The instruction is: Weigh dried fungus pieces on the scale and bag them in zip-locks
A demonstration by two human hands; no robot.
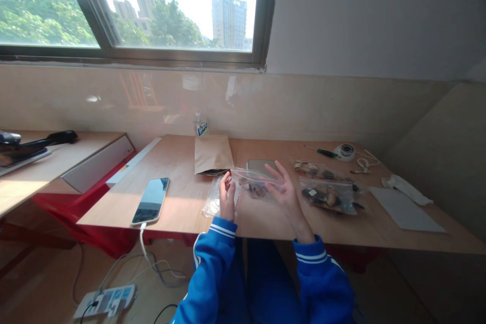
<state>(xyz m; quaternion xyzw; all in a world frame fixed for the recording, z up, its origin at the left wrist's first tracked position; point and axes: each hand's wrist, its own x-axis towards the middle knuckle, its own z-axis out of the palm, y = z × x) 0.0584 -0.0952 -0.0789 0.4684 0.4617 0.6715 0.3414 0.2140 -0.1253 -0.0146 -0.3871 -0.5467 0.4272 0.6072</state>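
A clear zip bag (pixel 255 188) with dark reddish-brown pieces in it lies between my two hands, its seal strip facing up. My left hand (pixel 227 196) is at the bag's left corner, with its fingers curled and the thumb close to the film. At the right end, my right hand (pixel 285 193) has its fingers spread apart beside the bag's edge. Another clear plastic bag (pixel 212 200) lies flat under and left of my left hand. Behind the hands rests a brown paper pouch (pixel 213 154), its dark mouth toward me. A flat grey object (pixel 261 165) is partly hidden behind the zip bag.
Filled zip bags (pixel 330 196) lie to the right, near a white dome camera (pixel 345 152), a green-handled screwdriver (pixel 326 153) and white sheet (pixel 406 208). A phone (pixel 151 201) charges at left. A small bottle (pixel 200 124) stands by the wall. A power strip (pixel 106 301) lies below.
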